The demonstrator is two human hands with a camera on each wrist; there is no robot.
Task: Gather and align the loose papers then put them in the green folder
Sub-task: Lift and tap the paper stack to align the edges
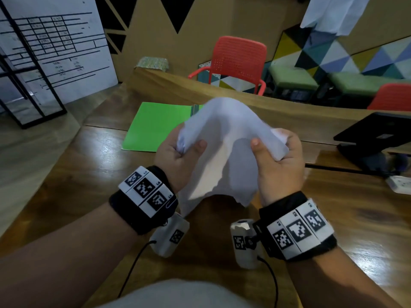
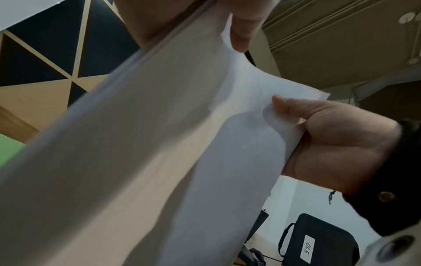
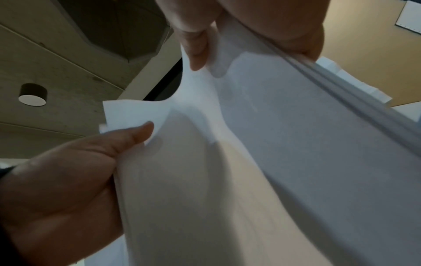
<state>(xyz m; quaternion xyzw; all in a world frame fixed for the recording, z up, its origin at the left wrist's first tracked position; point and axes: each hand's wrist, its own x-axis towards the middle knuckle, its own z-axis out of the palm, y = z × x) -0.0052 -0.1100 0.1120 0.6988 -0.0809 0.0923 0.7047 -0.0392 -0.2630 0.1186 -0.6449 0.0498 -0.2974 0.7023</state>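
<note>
A stack of white papers (image 1: 222,147) is held above the wooden table, bowed upward in the middle. My left hand (image 1: 180,152) grips its left edge, thumb on top. My right hand (image 1: 278,156) grips the right edge the same way. The green folder (image 1: 153,127) lies open on the table beyond my left hand, its right part hidden behind the papers. In the left wrist view the papers (image 2: 136,144) fill the frame, with my right hand (image 2: 330,140) pinching the far edge. In the right wrist view the papers (image 3: 273,162) are pinched at the far edge by my left hand (image 3: 68,189).
A black case (image 1: 375,134) sits at the table's right side, with a white object (image 1: 400,185) near it. Red chairs (image 1: 238,63) and green benches stand beyond the table (image 1: 89,174). A black metal frame (image 1: 33,85) stands at the left.
</note>
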